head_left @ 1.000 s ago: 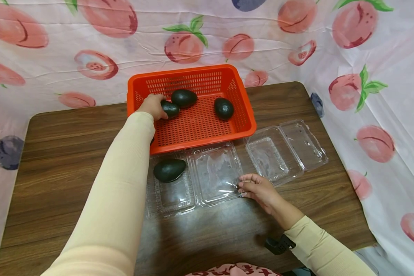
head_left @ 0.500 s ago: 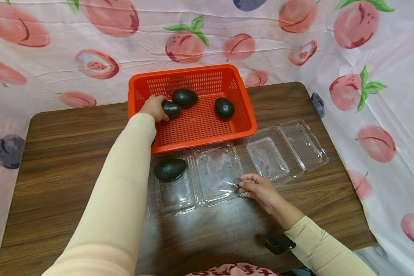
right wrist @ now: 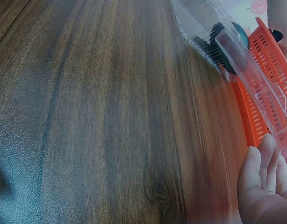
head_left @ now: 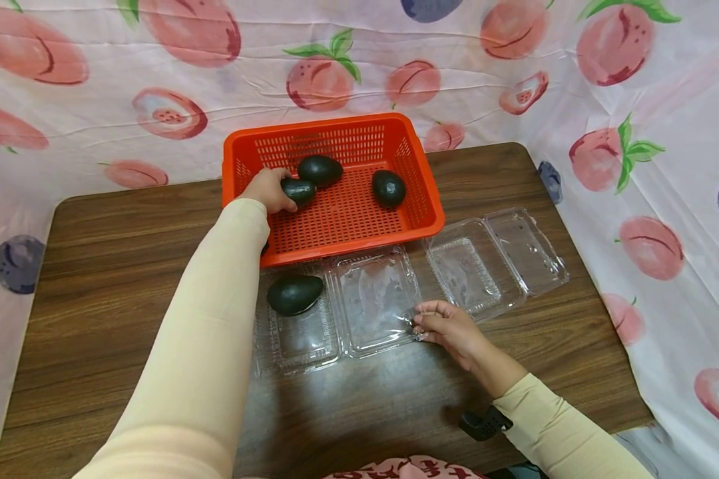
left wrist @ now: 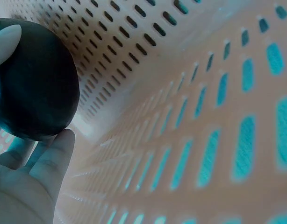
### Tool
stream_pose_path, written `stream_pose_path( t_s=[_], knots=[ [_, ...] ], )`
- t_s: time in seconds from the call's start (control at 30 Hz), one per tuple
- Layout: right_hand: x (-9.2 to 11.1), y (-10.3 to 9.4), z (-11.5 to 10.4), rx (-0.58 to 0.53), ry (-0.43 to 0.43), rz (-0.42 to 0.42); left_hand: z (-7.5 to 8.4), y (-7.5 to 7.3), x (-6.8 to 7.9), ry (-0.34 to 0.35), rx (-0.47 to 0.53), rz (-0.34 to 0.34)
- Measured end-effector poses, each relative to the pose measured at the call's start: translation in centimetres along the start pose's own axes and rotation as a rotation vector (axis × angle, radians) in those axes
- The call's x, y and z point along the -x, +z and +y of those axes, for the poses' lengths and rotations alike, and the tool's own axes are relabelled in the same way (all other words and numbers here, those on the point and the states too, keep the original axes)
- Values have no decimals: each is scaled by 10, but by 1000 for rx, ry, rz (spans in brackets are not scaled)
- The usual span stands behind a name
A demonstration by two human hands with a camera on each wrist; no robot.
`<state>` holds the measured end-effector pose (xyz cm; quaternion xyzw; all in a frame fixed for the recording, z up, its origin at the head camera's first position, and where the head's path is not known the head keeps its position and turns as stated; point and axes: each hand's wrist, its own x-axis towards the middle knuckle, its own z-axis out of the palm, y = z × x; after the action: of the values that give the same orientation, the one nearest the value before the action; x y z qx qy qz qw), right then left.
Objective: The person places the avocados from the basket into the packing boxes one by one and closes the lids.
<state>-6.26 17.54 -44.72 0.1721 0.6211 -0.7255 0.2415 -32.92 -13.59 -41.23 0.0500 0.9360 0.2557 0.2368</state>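
Inside the orange basket (head_left: 359, 239), my left hand (head_left: 269, 189) grips a dark green avocado (head_left: 299, 191). The left wrist view shows the thumb and fingers around this avocado (left wrist: 38, 84). Two more avocados lie in the basket, one at the back (head_left: 320, 170) and one at the right (head_left: 388, 189). Below the basket lies an open clear plastic clamshell container (head_left: 374, 299), with one avocado (head_left: 295, 295) in its left half. My right hand (head_left: 452, 332) holds the container's right edge by its fingertips. In the right wrist view, bent fingers (right wrist: 251, 170) meet that edge.
A second open clear clamshell (head_left: 464, 266) lies on the wooden table (head_left: 108, 279) to the right, near the basket's corner. A dark shape (head_left: 265, 247) shows at the basket's near left corner, mostly hidden by the left sleeve. A fruit-print cloth (head_left: 216, 153) hangs behind.
My left hand and the avocado in it have shifted slightly right and toward me inside the basket. The right hand and both containers stay in place.
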Motion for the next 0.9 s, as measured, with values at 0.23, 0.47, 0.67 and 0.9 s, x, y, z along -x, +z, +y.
stream_pose_path(
  t_s=[0.23, 0.47, 0.67, 0.9],
  knots=[
    [1, 1, 2, 3, -1, -2, 6, -6, 5, 39, -14, -2],
    [1, 1, 2, 16, 2, -8, 16, -12, 17, 50, 14, 6],
    [1, 2, 2, 20, 5, -10, 25, -19, 26, 105, 36, 25],
    [1, 3, 4, 30, 1, 1, 35, -28, 39, 155, 93, 69]
  ],
)
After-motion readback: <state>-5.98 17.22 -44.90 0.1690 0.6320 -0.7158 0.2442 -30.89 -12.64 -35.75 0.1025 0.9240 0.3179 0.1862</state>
